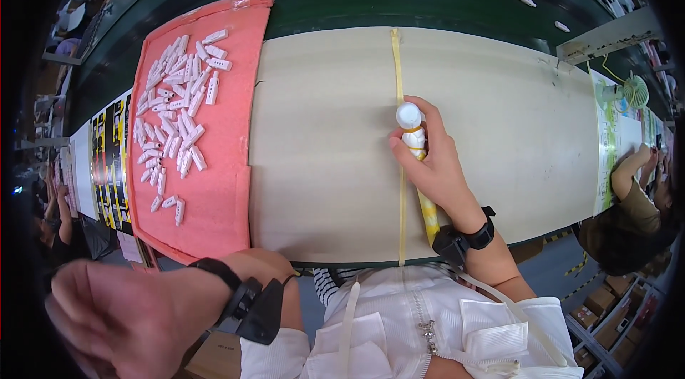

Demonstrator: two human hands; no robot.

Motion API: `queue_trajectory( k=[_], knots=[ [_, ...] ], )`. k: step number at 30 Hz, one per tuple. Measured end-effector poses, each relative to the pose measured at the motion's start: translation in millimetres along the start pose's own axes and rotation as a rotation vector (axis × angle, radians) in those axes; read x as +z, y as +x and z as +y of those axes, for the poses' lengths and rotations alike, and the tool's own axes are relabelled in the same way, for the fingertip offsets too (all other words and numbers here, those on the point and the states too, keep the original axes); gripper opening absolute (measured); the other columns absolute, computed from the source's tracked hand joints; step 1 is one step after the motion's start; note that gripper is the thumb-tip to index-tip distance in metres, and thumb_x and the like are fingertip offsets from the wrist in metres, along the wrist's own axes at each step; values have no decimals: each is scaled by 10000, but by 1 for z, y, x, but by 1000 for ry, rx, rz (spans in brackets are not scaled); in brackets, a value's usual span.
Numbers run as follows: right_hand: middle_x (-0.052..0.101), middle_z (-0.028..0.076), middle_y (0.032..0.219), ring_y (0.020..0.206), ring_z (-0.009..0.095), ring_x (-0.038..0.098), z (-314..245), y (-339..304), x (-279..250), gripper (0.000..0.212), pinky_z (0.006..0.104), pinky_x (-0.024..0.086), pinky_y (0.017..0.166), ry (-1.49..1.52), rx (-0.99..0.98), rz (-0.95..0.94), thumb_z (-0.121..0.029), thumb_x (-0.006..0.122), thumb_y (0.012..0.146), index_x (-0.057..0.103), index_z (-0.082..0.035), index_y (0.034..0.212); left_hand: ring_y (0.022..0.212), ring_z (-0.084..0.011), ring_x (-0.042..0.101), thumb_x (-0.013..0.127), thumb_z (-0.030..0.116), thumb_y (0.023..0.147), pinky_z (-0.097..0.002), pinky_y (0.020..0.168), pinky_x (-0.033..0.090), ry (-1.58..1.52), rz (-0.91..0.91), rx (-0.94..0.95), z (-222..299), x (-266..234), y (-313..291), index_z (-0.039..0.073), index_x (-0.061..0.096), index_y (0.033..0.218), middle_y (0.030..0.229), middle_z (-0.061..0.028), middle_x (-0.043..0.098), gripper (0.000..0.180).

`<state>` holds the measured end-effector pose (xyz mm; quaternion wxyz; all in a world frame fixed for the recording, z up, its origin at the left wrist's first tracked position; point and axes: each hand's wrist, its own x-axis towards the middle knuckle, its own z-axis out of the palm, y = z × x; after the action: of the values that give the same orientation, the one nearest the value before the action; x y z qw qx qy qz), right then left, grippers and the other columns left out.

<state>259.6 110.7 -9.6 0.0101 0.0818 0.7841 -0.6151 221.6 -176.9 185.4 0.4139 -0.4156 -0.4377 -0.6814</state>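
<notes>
On the worktop point(321, 158), pieces on a mat and a gripped tool.
Left hand point(118, 315) raised, blurred, fingers curled, its grip impossible to tell; white pieces point(191, 138) scattered over the pink mat point(221, 200); mid-worktop, the white-headed tool point(414, 139), right hand point(441, 163) clamped round it below the head, forearm reaching forward.

I wear a white top point(403, 311) with short sleeves point(267, 356), patch pockets point(494, 330) and a silvery zip point(428, 329). Pale straps point(350, 329) hang over it. Black wristbands point(487, 230), each bearing a dark, blocky device point(258, 313), circle both my wrists.
</notes>
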Motion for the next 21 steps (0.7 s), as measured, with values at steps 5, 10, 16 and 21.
queue_trajectory(
  k=[5,10,16,21],
  knots=[
    [677,56,970,881,147,634,-2,0,4,529,308,519,800,1,-24,-12,-111,657,962,440,-97,1444,606,-139,455,542,5,974,-341,572,351,258,97,-337,-59,21,-37,-57,612,922,835,-63,593,107],
    [660,39,999,833,102,605,4,1,-1,529,264,509,700,23,1,5,-99,645,972,427,-96,1454,663,-118,607,591,46,987,-258,626,490,322,-328,-1095,-141,53,-146,33,700,1081,871,-81,676,145],
    [648,40,1044,767,81,588,-5,3,-2,547,235,491,588,197,91,-12,-82,630,973,396,-92,1468,701,-94,588,597,-15,947,-251,628,490,315,-592,-1112,-139,62,-210,40,703,1146,1024,-55,669,232],
    [658,74,1115,722,95,601,-3,4,-4,547,247,504,566,273,130,-11,-60,611,962,386,-82,1460,705,-97,588,645,-14,894,-247,614,477,257,-603,-1117,-138,64,-219,51,707,1172,1034,-59,683,292]
  ],
)
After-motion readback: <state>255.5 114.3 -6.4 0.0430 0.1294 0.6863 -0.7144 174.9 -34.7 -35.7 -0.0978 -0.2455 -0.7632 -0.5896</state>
